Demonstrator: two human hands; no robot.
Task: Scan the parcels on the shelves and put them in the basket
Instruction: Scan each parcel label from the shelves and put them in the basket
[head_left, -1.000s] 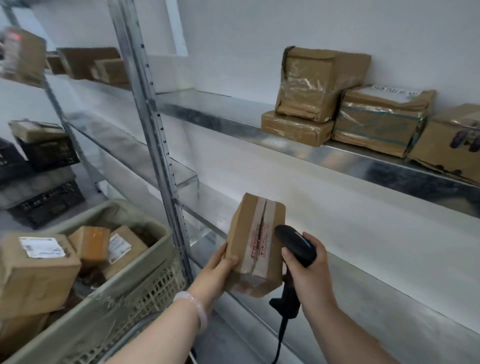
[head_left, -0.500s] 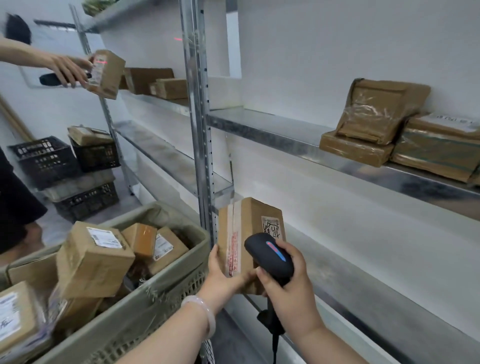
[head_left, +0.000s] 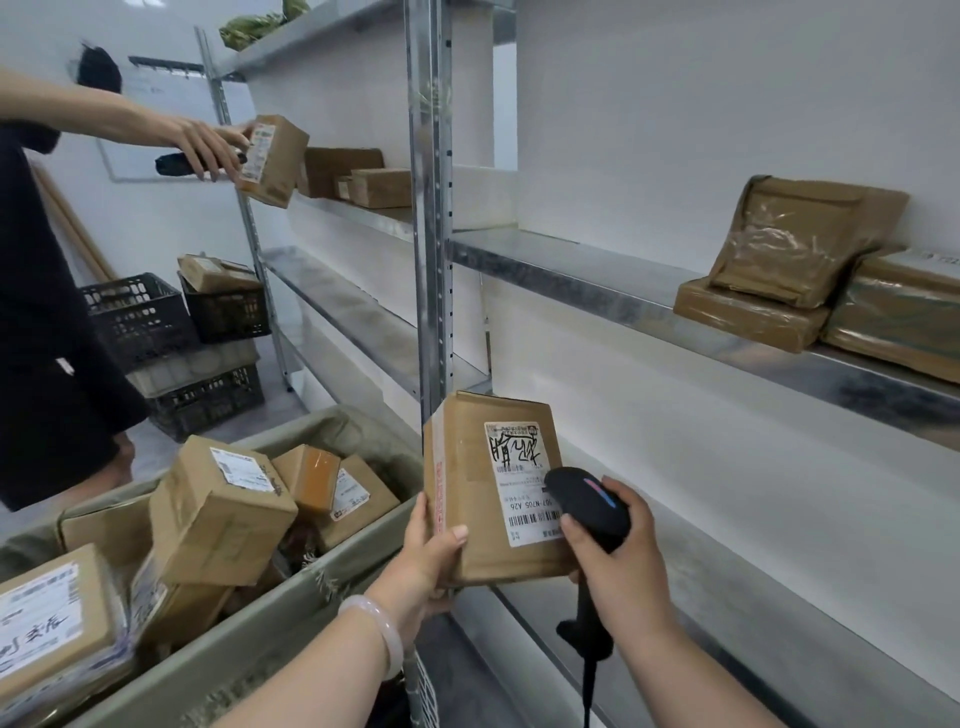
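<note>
White walls back a run of galvanised metal shelves (head_left: 571, 270), and low on the left stands a grey-green basket (head_left: 291, 613) already heaped with taped cardboard boxes (head_left: 218, 514). In front of the shelf post, just to the right of the basket's rim, a brown parcel (head_left: 462, 540) is held upright in the air with its white label (head_left: 519, 483) facing the camera. The left hand (head_left: 426, 566) grips its lower left edge, thumb on the front and fingers curled behind (a pale bracelet (head_left: 382, 631) sits on that wrist). The right hand (head_left: 618, 561) is wrapped round the handle of a black scanner (head_left: 587, 504), whose head lies just at the label's barcode. Three more wrapped packages (head_left: 795, 244) rest on the upper shelf to the right. At far left another person's hand (head_left: 202, 145) holds a small box (head_left: 275, 161) near black crates (head_left: 140, 317).
</note>
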